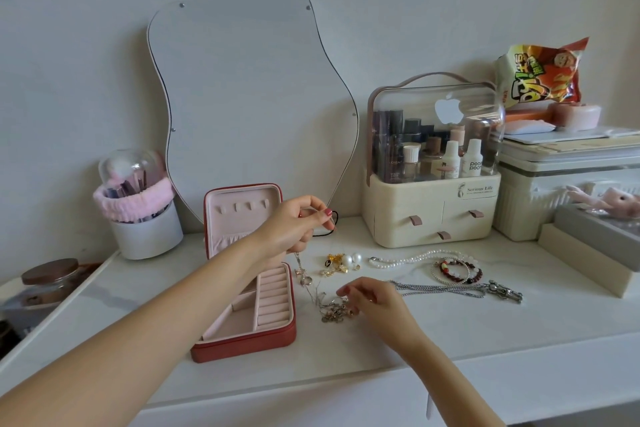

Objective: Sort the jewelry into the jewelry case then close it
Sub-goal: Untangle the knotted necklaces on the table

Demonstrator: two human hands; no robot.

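1. The red jewelry case (242, 340) lies open on the white tabletop (450, 340), lid upright, pink compartments bare.
2. The left hand (294, 225) is raised beside the lid; its fingers (320, 213) pinch a thin necklace (302, 274) that hangs down to the tabletop.
3. The right hand (374, 298) rests on a tangled heap of small jewelry (334, 312); fingers curled over it, whether gripping I cannot tell.
4. Pearl earrings (351, 259), a pearl strand (415, 257), beaded bracelets (457, 270) and a silver chain (450, 289) lie to the right.

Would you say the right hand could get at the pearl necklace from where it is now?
Probably yes. The right hand rests on the tangled chains, and the pearl necklace lies just beyond it on the open desk, with only the silver chain lying flat between them.
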